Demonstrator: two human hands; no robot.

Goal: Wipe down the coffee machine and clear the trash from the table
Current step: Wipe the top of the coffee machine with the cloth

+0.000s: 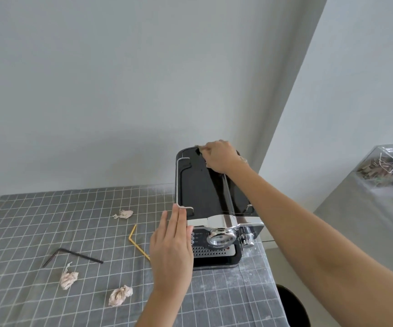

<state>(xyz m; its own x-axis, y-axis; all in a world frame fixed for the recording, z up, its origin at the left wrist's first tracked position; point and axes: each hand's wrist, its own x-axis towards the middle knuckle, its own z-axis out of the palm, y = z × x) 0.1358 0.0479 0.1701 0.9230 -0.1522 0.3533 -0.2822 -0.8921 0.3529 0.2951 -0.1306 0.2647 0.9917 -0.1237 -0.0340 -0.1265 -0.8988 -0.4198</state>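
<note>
A black and chrome coffee machine [205, 192] stands at the table's right side. My right hand [220, 158] rests on the far end of its top, closed on a small cloth or tissue [200, 146] that barely shows under the fingers. My left hand [173, 246] lies flat with fingers together against the machine's front left side, steadying it. On the grey checked tablecloth [25, 220] lie three crumpled paper wads [124, 214] [68, 279] [120, 295], a bent yellow straw [135, 241] and a bent black straw [72, 253].
A grey wall stands right behind the table. A dark round bin [292, 305] sits below the table's right edge. To the right, a grey surface holds a clear plastic box [389, 161] with small items in it.
</note>
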